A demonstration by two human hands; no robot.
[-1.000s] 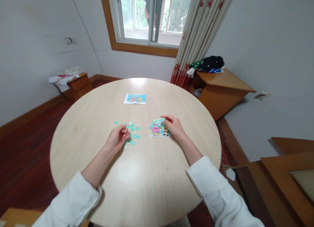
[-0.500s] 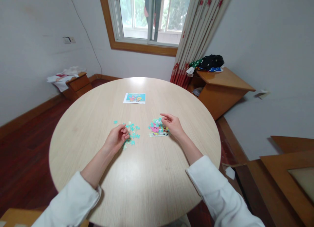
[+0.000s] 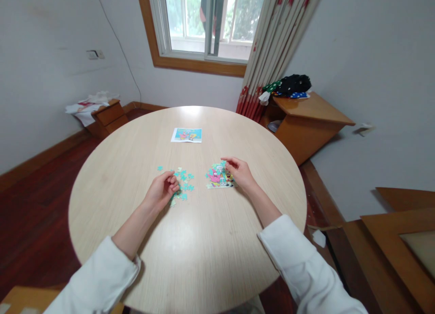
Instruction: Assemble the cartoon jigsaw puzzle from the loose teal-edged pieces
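My left hand [image 3: 162, 188] rests at the left edge of a scatter of loose teal puzzle pieces [image 3: 184, 186]. Its fingers are curled in, and whatever they may hold is hidden. To the right lies a partly assembled jigsaw puzzle [image 3: 215, 180], with a pink starfish figure and other cartoon figures on it. My right hand [image 3: 239, 172] is over the puzzle's upper right part, covering some of it. Thumb and index finger pinch a small teal puzzle piece [image 3: 223, 162] at the puzzle's top edge.
A printed reference picture [image 3: 186, 135] lies farther back on the round wooden table [image 3: 204, 250]. One teal piece [image 3: 160, 168] sits apart, left of the scatter. Beyond the table stand a tilted wooden cabinet [image 3: 306, 119] with cloths on it and a curtain [image 3: 268, 46].
My right fingers have shifted slightly at the puzzle's top edge, and the teal piece by the fingertips shows more plainly. My left hand stays almost still.
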